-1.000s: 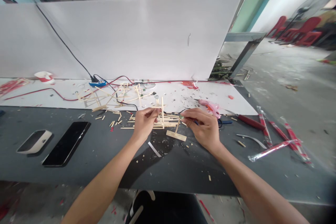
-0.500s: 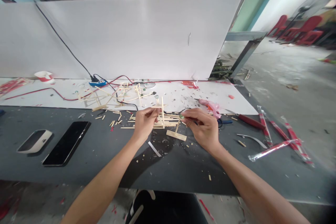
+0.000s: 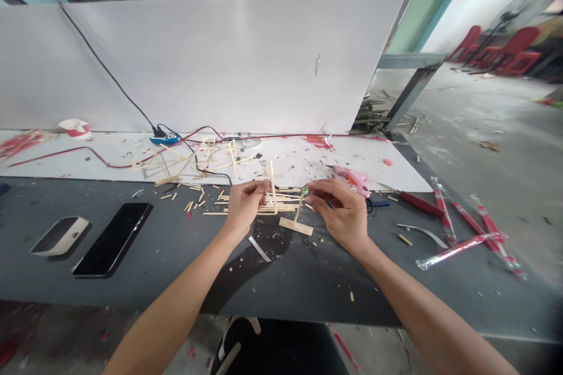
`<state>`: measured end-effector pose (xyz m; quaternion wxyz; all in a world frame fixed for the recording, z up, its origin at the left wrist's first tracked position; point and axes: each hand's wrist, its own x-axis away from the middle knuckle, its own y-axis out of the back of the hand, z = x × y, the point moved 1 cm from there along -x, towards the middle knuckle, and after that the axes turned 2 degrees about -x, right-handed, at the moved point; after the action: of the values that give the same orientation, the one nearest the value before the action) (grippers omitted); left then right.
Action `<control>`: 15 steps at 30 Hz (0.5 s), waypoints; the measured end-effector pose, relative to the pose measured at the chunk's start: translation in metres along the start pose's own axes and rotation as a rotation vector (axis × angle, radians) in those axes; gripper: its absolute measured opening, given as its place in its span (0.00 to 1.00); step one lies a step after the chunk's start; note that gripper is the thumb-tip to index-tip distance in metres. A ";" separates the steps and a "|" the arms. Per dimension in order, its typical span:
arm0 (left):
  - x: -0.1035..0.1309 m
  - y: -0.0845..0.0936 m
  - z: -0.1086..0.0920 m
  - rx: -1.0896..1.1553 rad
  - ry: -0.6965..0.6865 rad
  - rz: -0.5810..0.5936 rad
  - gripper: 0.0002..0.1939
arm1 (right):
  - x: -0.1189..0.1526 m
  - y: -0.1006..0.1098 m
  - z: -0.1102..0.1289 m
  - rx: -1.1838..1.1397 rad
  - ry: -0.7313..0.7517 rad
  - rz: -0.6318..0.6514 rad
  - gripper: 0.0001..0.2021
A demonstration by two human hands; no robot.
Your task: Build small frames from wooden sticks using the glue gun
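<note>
Just left of centre, my left hand [image 3: 244, 204] is closed, its thumb and fingertips pinching a small frame of thin wooden sticks [image 3: 273, 187]. One stick of it stands nearly upright, and a clear glass marble [image 3: 264, 163] shows above the fingers. To the right, my right hand [image 3: 341, 211] has thumb and index finger pinched at a green glass marble [image 3: 305, 190]. That marble tops a short wooden stick rising from a flat wooden base [image 3: 296, 226]. Part of the marble's right side is hidden by the fingertips.
Loose wooden sticks [image 3: 246, 206] lie behind the hands. A pink glue gun [image 3: 352, 177] and red-handled pliers [image 3: 421, 204] are at right, near red-and-clear plastic wrappers [image 3: 460, 251]. A phone [image 3: 112, 240] and white device [image 3: 60, 237] lie left. Stick structures [image 3: 211, 155] stand behind, by cables.
The stick frame in my left hand has tilted slightly, and its crosspiece shows less. My right fingertips have shifted slightly right, uncovering more of the green marble.
</note>
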<state>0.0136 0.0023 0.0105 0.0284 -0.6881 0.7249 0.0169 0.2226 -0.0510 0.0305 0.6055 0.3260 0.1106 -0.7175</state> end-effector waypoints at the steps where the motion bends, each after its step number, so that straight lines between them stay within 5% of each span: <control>1: 0.000 0.000 0.000 0.003 0.000 0.000 0.23 | 0.000 0.000 0.000 0.000 0.000 -0.001 0.07; 15: 0.003 0.000 -0.006 -0.033 -0.010 0.008 0.22 | 0.000 0.000 -0.002 -0.004 -0.007 -0.003 0.05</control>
<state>0.0132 -0.0013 0.0161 0.0207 -0.6853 0.7272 0.0326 0.2233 -0.0495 0.0289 0.6055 0.3220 0.1106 -0.7193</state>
